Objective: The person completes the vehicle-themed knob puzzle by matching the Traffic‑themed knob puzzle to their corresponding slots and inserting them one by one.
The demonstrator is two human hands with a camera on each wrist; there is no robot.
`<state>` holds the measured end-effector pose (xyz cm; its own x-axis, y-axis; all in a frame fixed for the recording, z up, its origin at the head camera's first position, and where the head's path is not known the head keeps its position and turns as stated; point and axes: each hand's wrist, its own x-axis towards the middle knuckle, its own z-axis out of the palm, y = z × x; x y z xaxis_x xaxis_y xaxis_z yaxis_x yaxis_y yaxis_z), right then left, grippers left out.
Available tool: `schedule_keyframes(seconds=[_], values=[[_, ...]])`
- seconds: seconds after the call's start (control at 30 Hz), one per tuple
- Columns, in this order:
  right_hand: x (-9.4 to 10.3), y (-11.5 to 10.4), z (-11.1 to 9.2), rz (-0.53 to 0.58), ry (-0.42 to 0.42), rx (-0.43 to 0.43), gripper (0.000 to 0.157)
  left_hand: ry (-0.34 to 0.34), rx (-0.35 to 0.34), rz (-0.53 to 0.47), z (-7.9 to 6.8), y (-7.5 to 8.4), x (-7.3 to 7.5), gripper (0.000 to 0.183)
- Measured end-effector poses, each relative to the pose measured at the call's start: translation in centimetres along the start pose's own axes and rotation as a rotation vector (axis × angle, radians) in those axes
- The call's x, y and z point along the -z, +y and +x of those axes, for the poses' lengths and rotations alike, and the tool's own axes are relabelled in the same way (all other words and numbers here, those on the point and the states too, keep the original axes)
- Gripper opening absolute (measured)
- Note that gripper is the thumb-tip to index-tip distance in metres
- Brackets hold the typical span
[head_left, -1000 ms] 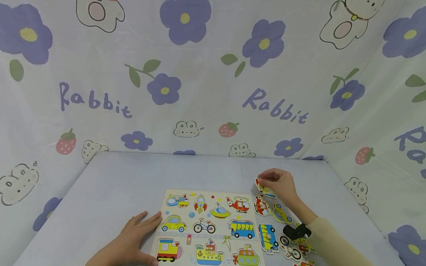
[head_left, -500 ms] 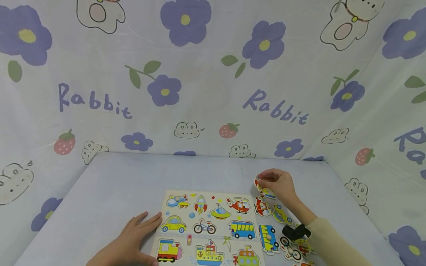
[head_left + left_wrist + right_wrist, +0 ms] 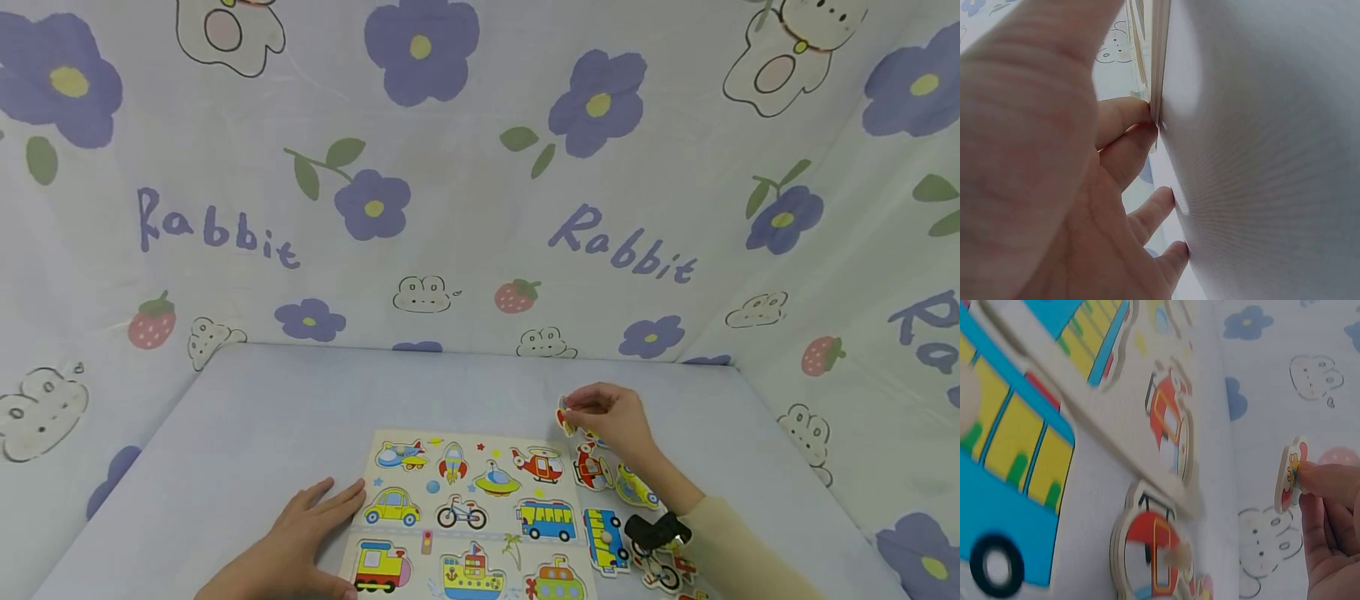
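Note:
In the head view my left hand (image 3: 303, 533) lies at the left edge of a wooden puzzle board (image 3: 435, 442), fingers spread. Two of its fingertips press on the board's side in the left wrist view. My right hand (image 3: 611, 417) is over the table beyond the board's far right corner. Between thumb and fingers it pinches a small red and yellow wooden puzzle piece (image 3: 1291, 475), raised off the table and seen nearly edge-on. A knobbed plane piece (image 3: 401, 454) sits in the board's upper left. Pictures of vehicles mark the board's other recesses.
Loose knobbed pieces lie right of the board: a helicopter (image 3: 591, 467), a bus (image 3: 606, 540), a yellow car (image 3: 636, 486) and a bicycle (image 3: 658, 571). The black wrist camera (image 3: 656, 531) and sleeve cover others. A patterned cloth (image 3: 465, 208) stands behind the table.
My right hand has moved left, lifting the red and yellow puzzle piece away from another piece that stays on the table. The left hand has not moved.

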<state>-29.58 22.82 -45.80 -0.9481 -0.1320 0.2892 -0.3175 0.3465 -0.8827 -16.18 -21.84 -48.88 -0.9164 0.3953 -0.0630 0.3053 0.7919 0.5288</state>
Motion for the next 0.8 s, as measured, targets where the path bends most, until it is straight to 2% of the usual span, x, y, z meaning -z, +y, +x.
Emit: schedule_keyframes(seconds=[0.13,0.37,0.6,0.8], values=[[-1.7,-1.6,-0.4,0.046,-0.028,-0.022,0.019,-0.006,-0.001,-0.001,0.0,0.0,0.0,0.120],[-5.9,-5.3,-1.4,0.067,-0.104,-0.037,0.020,-0.008,0.011,-0.024,0.0,0.1,0.0,0.120],[-10.2,-3.9,-1.0,0.098,-0.166,-0.013,0.018,0.001,0.024,-0.036,-0.1,0.3,0.0,0.120],[-12.9,-3.7,-1.1,0.079,-0.244,-0.006,0.017,0.006,0.021,-0.030,-0.1,0.1,0.0,0.121]])
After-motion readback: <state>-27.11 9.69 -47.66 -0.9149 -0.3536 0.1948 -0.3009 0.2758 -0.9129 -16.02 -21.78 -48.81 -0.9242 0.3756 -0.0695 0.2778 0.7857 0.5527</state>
